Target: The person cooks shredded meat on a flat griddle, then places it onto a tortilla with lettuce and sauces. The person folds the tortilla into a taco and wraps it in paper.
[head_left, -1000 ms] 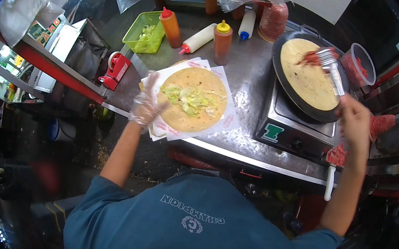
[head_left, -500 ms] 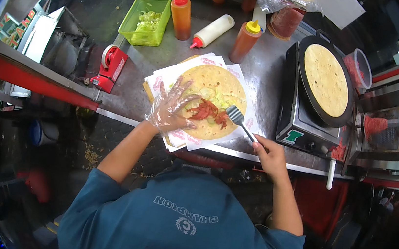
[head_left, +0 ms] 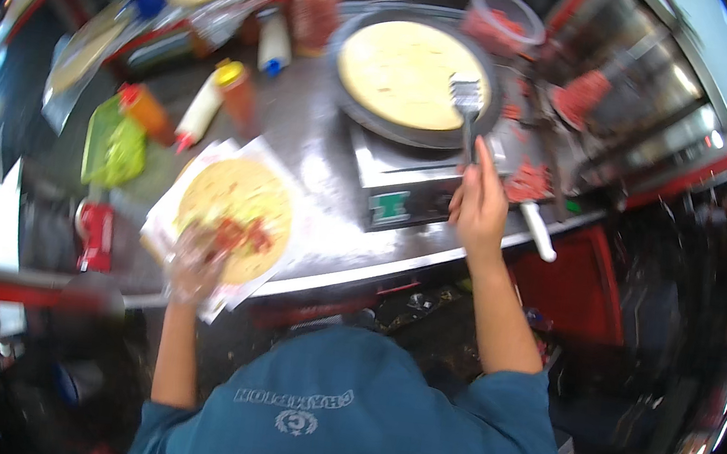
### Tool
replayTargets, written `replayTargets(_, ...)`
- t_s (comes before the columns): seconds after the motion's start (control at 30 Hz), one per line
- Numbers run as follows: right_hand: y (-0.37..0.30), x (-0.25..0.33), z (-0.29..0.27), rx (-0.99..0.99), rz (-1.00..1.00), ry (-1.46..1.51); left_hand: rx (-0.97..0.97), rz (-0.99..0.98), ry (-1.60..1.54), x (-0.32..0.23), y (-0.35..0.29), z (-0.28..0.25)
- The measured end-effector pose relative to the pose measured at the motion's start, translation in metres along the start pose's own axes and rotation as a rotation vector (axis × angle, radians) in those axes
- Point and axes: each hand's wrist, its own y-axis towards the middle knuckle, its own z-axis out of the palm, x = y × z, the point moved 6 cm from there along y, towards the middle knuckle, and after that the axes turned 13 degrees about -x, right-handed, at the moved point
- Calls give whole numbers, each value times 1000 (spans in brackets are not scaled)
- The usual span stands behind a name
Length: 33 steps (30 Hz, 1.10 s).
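My right hand (head_left: 481, 200) grips the dark handle of a small slotted metal spatula (head_left: 466, 92). The spatula's head is over a pale round flatbread (head_left: 400, 65) on the black griddle pan (head_left: 354, 109); whether it touches is unclear. My left hand (head_left: 196, 266), in a clear plastic glove, is at the near left edge of another flatbread (head_left: 202, 191), beside its filling of red meat strips (head_left: 241, 236) and shredded lettuce. Motion blurs those fingers. White paper (head_left: 285, 249) lies under this filled flatbread.
Behind the filled flatbread are squeeze bottles (head_left: 237, 94) and a green tub of lettuce (head_left: 105, 130). A red tape dispenser (head_left: 95, 237) stands at the left. A white-handled knife (head_left: 538, 229) juts over the counter's front edge. Right of the griddle is meat on a spit (head_left: 580, 97).
The view has swung right. My right hand has taken the spatula from beside the filled flatbread to over the one on the griddle. My left hand stays by the filled flatbread, its spread fingers now blurred.
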Motion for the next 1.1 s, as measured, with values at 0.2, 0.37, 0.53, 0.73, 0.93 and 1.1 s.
replayTargets(0.2, 195, -162, -79, -25, -32, -789, -26, -150, 215, -10, 1, -10)
replayTargets(0.37, 212, -173, -34, 210, -86, -625, -102, -122, 370, -45, 7, -20)
replayTargets(0.53, 300, -198, -27, 11, 135, -659, -75, -304, 288, -98, 31, -7)
replayTargets(0.73, 261, -173, -22, 300, -197, -640, -27, -363, 365, -102, 14, -29)
replayTargets(0.93, 247, -204, -43, 363, 139, -471, -210, -445, 168, -67, -23, -43)
replayTargets(1.1, 211, -171, 11, 307, -234, -670, -92, -297, 194, -119, 39, -15)
